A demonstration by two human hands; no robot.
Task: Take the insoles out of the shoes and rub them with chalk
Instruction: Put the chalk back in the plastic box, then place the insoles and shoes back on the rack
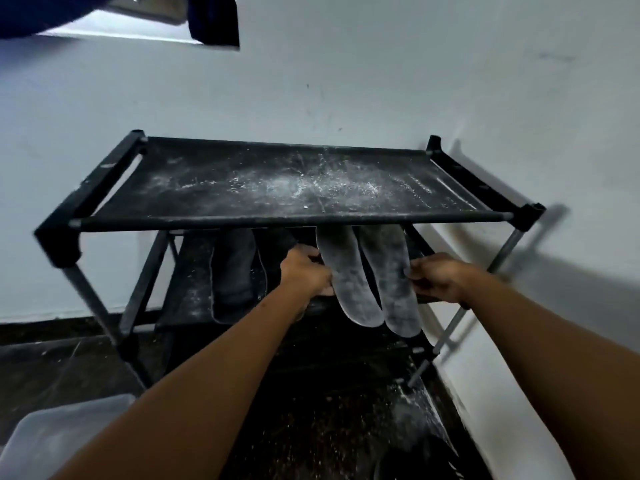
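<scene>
Two grey, chalk-dusted insoles lie side by side on the second shelf of a black shoe rack, their ends hanging over its front edge: the left insole (349,278) and the right insole (393,282). My left hand (306,271) holds the left insole's outer edge with curled fingers. My right hand (434,277) grips the outer edge of the right insole. Dark shoes (235,271) sit on the same shelf to the left, partly hidden under the top shelf.
The rack's top shelf (277,183) is black fabric smeared with white chalk dust. The rack stands against a pale wall (381,64). A translucent plastic tub (52,441) sits at the lower left on the dark floor. A dark shoe (429,459) lies near the bottom edge.
</scene>
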